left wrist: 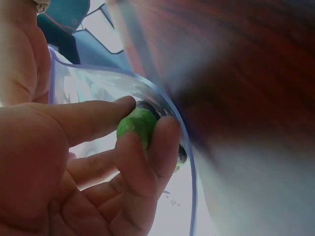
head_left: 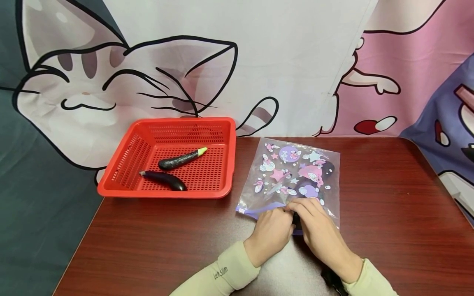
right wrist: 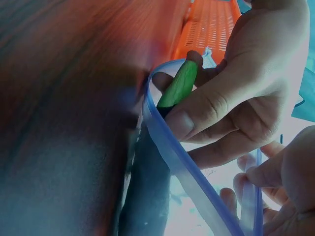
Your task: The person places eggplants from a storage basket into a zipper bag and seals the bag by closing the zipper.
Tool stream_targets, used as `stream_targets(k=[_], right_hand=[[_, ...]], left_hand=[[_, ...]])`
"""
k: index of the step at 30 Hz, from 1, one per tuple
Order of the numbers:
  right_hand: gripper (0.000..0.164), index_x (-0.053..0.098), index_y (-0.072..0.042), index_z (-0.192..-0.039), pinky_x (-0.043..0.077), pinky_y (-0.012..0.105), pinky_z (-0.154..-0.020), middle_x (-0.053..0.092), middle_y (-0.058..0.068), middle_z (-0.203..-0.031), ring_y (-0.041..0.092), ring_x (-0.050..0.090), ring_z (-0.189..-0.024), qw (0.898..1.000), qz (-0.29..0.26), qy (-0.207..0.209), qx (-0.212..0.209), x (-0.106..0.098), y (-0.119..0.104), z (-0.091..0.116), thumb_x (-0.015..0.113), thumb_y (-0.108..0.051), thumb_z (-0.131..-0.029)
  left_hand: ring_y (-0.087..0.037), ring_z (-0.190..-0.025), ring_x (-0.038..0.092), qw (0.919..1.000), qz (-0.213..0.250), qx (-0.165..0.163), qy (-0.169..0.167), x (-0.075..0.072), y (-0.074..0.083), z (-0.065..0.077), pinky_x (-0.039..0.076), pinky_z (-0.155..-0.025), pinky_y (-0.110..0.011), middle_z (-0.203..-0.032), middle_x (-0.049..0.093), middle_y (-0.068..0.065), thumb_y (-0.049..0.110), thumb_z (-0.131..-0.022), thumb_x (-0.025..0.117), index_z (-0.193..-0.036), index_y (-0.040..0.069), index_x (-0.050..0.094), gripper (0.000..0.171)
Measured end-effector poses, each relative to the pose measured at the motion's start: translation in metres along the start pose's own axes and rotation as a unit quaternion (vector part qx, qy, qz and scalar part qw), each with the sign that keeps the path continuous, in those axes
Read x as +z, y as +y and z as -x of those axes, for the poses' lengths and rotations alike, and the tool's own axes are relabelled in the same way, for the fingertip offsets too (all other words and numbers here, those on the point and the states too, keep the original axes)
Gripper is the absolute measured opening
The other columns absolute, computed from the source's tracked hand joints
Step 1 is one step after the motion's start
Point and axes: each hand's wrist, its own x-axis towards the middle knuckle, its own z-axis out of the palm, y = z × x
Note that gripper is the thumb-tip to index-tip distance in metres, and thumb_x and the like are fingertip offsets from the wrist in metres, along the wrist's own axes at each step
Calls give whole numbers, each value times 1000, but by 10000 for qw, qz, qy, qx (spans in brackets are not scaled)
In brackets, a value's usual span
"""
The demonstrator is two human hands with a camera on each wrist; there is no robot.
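In the head view a clear zip bag (head_left: 274, 193), printed with pink and purple cartoon figures, lies flat with its purple-edged mouth toward me. My left hand (head_left: 272, 230) is at that mouth. It pinches the green end of a dark zucchini (right wrist: 179, 86) between thumb and fingers; the dark body extends inside the bag. My right hand (head_left: 320, 230) grips the bag's edge, fingers on the purple strip (right wrist: 252, 196). Another dark shape (head_left: 327, 169) shows through the plastic, partly covered by the print. In the head view both hands hide most of the zucchini.
A red perforated basket (head_left: 218, 193) stands left of the bag, holding a zucchini (head_left: 179, 160) with a light green tip and a dark purple eggplant (head_left: 164, 179). Behind the brown table (head_left: 392, 213) hangs a cartoon-printed cloth (head_left: 296, 61).
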Motion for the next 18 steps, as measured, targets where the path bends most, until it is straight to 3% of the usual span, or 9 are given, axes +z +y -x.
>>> stream_targets(k=[6,12,18], right_hand=[[45,66,-5,-112,38,25,-93,64,4,-117,22,55,-103,10000,-9,-32,41,0,0,0,22,-16,-108],[45,65,-5,-112,38,25,-94,63,4,-116,22,55,-104,10000,-22,-26,31,-1,-1,0,22,-15,-108],[45,65,-4,-111,37,24,-94,63,5,-115,22,55,-104,10000,-52,67,-26,0,0,0,22,-16,-108]], left_hand=[[-14,-55,63,9996,-75,142,239,0,0,0,44,-43,-27,-64,63,3,19,-80,79,-74,14,68,13],[-12,-57,62,9989,-229,264,314,-2,0,0,45,-44,-25,-65,62,5,10,-79,75,-79,14,68,8],[-13,-58,63,9994,1,216,285,-5,1,0,45,-45,-26,-66,63,3,7,-76,75,-81,13,69,11]])
